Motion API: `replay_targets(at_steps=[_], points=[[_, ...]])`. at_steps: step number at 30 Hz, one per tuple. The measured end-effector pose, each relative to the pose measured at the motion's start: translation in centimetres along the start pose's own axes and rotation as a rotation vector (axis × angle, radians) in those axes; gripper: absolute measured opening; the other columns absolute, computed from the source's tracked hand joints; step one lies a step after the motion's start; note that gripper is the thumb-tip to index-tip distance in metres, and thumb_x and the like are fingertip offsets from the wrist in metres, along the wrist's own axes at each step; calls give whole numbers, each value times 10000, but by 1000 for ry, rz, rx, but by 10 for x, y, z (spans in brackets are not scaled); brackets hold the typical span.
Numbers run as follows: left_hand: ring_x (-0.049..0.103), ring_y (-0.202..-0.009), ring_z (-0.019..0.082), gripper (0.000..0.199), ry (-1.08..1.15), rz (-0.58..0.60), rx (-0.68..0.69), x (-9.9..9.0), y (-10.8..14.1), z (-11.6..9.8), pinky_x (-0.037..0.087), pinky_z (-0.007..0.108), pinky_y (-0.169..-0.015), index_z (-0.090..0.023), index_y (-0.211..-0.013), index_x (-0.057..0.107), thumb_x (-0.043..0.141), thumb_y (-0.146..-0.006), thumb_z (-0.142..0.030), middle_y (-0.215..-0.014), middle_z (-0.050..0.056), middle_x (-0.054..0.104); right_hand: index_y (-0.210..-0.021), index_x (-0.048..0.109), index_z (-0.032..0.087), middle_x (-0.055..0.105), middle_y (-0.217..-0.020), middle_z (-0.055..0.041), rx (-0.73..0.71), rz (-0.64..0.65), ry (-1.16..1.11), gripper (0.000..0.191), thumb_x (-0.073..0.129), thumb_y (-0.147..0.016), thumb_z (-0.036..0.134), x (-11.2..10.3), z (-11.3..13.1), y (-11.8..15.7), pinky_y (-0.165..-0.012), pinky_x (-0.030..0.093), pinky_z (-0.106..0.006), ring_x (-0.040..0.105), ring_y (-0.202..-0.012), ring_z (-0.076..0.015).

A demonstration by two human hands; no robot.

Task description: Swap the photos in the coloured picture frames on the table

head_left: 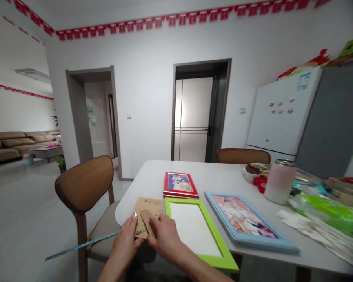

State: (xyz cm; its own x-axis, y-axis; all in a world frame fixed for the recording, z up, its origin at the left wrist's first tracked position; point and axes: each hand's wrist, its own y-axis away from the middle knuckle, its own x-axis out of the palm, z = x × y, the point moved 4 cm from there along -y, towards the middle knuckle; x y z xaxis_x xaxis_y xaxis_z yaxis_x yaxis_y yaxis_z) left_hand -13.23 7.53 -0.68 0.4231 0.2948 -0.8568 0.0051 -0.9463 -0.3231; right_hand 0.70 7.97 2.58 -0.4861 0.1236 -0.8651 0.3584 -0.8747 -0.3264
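Observation:
A brown backing board (153, 204) with metal clips and a raised stand flap (147, 220) lies at the near left of the table. My left hand (127, 239) grips the board's left edge, fingers on top and thumb at the near edge. Closed on the flap and the board's near right part is my right hand (164, 235). Just right of it lies a green frame (213, 231) around a white sheet. Behind are stacked red frames (181, 185), the top one with a photo. A blue frame (253, 223) with a photo rests further right.
On the table's right are a pink and white bottle (280, 182), a white cloth (314, 231) and green packaging (329, 211). A wooden chair (85, 184) stands at the left, a patterned strip (82, 246) across its seat. Another chair (243, 156) is behind the white table (214, 172).

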Motion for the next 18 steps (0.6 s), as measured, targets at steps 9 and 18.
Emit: replay_targets(at_steps=[9, 18], points=[[428, -1102, 240, 502, 247, -66, 177, -6, 9, -73, 334, 418, -942, -170, -1079, 499, 591, -585, -174, -1168, 116, 500, -1010, 564, 202, 558, -962, -75, -18, -141, -225, 377, 483, -642, 203, -60, -56, 39, -832, 354, -298, 481, -916, -193], [431, -1082, 240, 470, 265, 184, 195, 34, 15, -129, 323, 340, -938, -106, -1077, 502, 592, -619, -164, -1165, 131, 495, -960, 606, 185, 570, -1018, -84, 114, -94, -199, 352, 473, -637, 225, -70, -122, 77, -881, 345, -303, 497, -961, -197]])
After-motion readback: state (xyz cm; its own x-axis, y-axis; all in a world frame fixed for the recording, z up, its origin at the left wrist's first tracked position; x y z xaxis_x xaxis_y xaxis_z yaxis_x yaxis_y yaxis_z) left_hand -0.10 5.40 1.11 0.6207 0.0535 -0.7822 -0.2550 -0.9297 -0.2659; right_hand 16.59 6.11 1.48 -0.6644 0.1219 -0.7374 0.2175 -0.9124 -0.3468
